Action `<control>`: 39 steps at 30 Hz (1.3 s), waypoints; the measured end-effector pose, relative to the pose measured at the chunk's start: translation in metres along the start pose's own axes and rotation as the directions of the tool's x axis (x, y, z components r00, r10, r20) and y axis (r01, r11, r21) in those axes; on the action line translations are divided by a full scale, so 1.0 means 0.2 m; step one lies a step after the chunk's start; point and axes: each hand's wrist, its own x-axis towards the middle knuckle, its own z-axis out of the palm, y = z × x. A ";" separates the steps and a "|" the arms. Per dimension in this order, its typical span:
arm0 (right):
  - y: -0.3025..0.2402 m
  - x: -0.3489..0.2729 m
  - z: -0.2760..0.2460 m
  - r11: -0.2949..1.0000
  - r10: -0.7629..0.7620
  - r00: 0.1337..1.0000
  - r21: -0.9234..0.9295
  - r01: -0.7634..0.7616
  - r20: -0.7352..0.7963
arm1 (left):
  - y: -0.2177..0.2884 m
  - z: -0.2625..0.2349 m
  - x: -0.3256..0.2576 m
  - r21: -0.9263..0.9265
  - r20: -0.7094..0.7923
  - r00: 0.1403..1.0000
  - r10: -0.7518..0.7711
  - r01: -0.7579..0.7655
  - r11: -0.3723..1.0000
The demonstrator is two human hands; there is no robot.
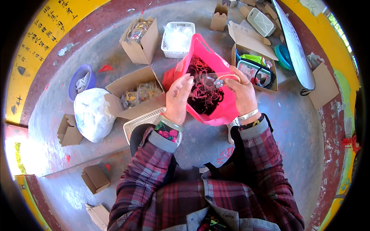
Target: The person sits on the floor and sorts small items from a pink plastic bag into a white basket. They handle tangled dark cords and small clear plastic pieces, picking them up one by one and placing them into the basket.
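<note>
Both hands work over an open pink plastic bag [216, 111] full of dark red and black hair ties, standing on the grey concrete floor in the middle of the boxes. The left hand [178, 101] and the right hand [243, 94] hold a small clear packet [210, 82] between them; the right fingers [231, 80] pinch its edge near a little flower hair tie [218, 82], and the left fingers [187, 81] are pressed together on the other edge. I judge the step is packing one piece. The next move needs a steady pinch so the thin film stays open.

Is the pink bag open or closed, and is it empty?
Open and not empty. The pink bag gapes at its mouth, held by the left hand and right hand, showing tangled dark and red bands inside.
</note>
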 end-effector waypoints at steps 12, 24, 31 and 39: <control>0.09 -0.13 0.21 0.882 0.285 0.887 0.262 -0.391 0.364 | -0.05 0.08 0.03 -0.510 0.116 0.992 -0.044 0.098 0.854; -0.03 -0.16 0.19 0.276 -0.507 0.662 -0.624 0.731 0.552 | 0.06 -0.05 0.10 -0.616 0.055 0.977 -0.208 0.197 0.762; 0.03 -0.18 0.20 0.145 -0.400 0.602 -0.601 0.786 0.690 | 0.08 0.00 0.09 -0.670 0.089 0.955 -0.283 0.267 0.692; 0.05 -0.21 0.24 -0.048 -0.254 0.623 -0.653 0.756 0.740 | 0.08 0.01 0.06 -0.545 0.119 0.926 -0.357 0.362 0.756</control>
